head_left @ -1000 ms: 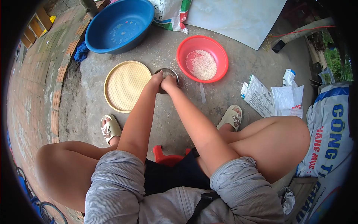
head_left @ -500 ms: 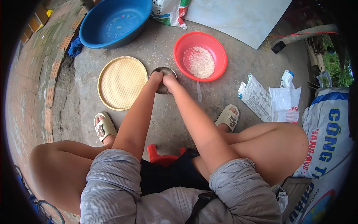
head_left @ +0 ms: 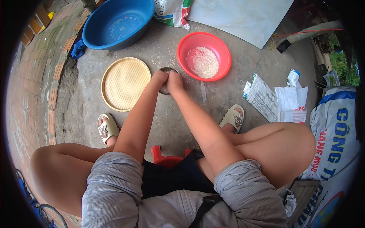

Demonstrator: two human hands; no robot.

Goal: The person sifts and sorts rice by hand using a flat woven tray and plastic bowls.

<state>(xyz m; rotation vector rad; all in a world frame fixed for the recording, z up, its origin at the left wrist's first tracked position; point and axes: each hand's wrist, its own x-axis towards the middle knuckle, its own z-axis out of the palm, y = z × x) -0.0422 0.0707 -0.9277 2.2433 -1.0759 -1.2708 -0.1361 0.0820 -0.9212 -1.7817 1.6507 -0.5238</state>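
Note:
Both hands are together over a small metal bowl point(head_left: 164, 90) on the concrete floor. My left hand point(head_left: 160, 76) reaches into it from the left, and my right hand point(head_left: 174, 79) is right beside it. The fingers of both are hidden, so what they hold cannot be made out. Left of the bowl lies a round woven tray point(head_left: 126, 84) with a pale rim. A red basin point(head_left: 223, 54) with white grains stands just beyond, to the right.
A large blue basin point(head_left: 131, 28) stands at the upper left. Printed sacks point(head_left: 262, 99) lie on the right, with a big sack point(head_left: 334, 133) at the edge. A grey board point(head_left: 243, 19) lies at the top. My sandalled feet flank the bowl.
My right hand has turned slightly and moved a little over the bowl, close to the left one. The rest of the scene has shifted only slightly with the camera.

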